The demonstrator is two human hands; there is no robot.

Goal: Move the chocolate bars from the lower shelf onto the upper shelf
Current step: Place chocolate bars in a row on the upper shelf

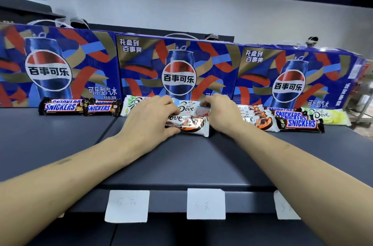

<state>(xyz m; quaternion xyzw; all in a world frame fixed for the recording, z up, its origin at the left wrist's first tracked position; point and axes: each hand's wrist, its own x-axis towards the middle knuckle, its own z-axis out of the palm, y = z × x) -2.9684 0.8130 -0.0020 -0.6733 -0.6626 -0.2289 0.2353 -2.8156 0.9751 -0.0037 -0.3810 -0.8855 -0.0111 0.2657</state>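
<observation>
— Paper price tags (205, 206) first, white, along the front lip of the dark grey upper shelf (191, 163); handwriting faint, reads like "5" plus a character, third tag cut off by the right forearm.

— Further back, then?

— Both forearms reaching across. Left hand (150, 118) curled down over the near end of two stacked Dove bars (189, 119), fingers wrapped on the wrappers. Right hand (219, 113) pinching the far end of the upper one. Both clamped on the same small stack, already resting on the upper shelf, mid-row.

— Advice for the step?

— Probably setting down and squaring up. Best to slide the stack back until just beside the Pepsi gift boxes (179, 70), keep labels facing front, line up with the neighbours, then let go without dragging the top bar askew.

— Neighbours?

— Snickers bars (79, 107) to the left, a white Dove bar (132, 105) partly under the left hand; right side, a fanned Dove pile (257, 117), more Snickers (298, 122), a yellow-green Dove bar (327, 116).

— Anything unclear?

— Lower shelf out of view, so remaining count unknowable. Fingertips hidden behind the wrappers. Small print on the wrappers unreadable.
</observation>
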